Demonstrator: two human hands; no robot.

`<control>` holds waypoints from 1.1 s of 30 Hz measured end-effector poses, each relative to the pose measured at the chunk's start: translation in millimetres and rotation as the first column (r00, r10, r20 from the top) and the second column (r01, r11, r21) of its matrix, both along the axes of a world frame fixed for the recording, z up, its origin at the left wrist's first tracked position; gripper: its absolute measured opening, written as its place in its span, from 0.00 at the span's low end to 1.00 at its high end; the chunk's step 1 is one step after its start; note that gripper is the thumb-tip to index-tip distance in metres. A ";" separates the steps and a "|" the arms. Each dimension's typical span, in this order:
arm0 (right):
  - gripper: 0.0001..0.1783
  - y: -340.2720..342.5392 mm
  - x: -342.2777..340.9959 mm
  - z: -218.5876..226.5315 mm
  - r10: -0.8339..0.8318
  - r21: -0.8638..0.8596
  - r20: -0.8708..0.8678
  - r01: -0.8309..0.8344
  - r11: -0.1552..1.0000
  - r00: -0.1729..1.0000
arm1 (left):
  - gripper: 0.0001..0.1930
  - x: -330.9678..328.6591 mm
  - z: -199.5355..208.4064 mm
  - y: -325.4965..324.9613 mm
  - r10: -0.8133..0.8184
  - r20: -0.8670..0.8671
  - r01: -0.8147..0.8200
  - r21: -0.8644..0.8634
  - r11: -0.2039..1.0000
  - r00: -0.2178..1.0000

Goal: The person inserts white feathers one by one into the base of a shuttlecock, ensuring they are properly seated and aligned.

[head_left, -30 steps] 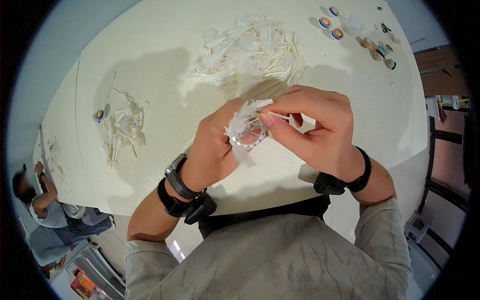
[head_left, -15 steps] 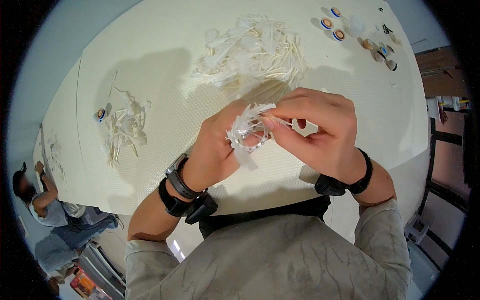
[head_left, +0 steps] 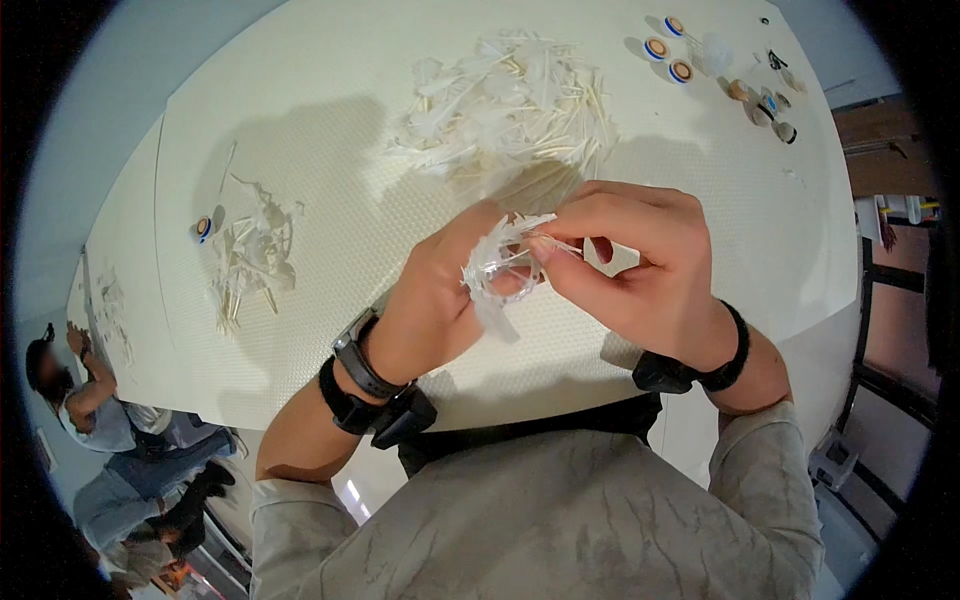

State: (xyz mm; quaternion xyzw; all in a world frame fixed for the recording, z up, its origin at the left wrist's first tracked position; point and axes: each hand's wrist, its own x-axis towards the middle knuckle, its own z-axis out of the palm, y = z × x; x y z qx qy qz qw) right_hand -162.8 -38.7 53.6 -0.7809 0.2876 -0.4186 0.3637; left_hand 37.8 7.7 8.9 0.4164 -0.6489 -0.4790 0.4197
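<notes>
1. Curling around its left side, the left hand [head_left: 425,285] holds a clear, round, ring-like piece edged with white feathers [head_left: 502,278] at the centre of the frame; several of this hand's fingers are hidden behind it.
2. Pinching with thumb and forefinger, the right hand [head_left: 645,240], right of centre, grips a slim white feather [head_left: 568,247] at the piece's upper right edge, its thin ends poking out to the right.
3. Spreading across the upper centre is a large, loose heap of white feathers with pale quills [head_left: 510,100], lying on a white, finely textured tabletop [head_left: 340,215].
4. Lying left of centre is a smaller heap of white feathers [head_left: 255,262], with a small round blue-edged disc with a tan centre [head_left: 204,228] just beside it.
5. Clustering at the upper right are three similar blue-edged discs [head_left: 681,71], with assorted small dark, brown and clear pieces [head_left: 762,115] near them.
6. Circling the left wrist is a dark-strapped wristwatch [head_left: 362,358].
</notes>
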 end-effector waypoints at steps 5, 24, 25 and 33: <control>0.05 -1.5 -1.2 3.5 0.005 -0.011 -0.050 -0.006 1.000 0.999 | 0.13 2.1 -3.8 -1.1 -0.009 -0.010 0.009 0.013 1.000 1.000; 0.08 1.0 1.3 -2.0 -0.035 -0.081 -0.061 0.030 0.996 0.998 | 0.16 1.7 -10.0 2.0 0.004 -0.016 -0.004 0.007 1.000 1.000; 0.08 1.4 0.7 -2.6 -0.024 -0.069 -0.066 0.020 0.997 0.998 | 0.15 0.9 -10.5 2.4 0.016 -0.011 -0.016 0.015 1.000 1.000; 0.07 -0.6 1.0 -3.0 0.003 -0.044 -0.064 -0.006 0.999 0.998 | 0.23 6.0 -6.3 2.6 -0.029 -0.007 0.030 0.197 0.980 1.000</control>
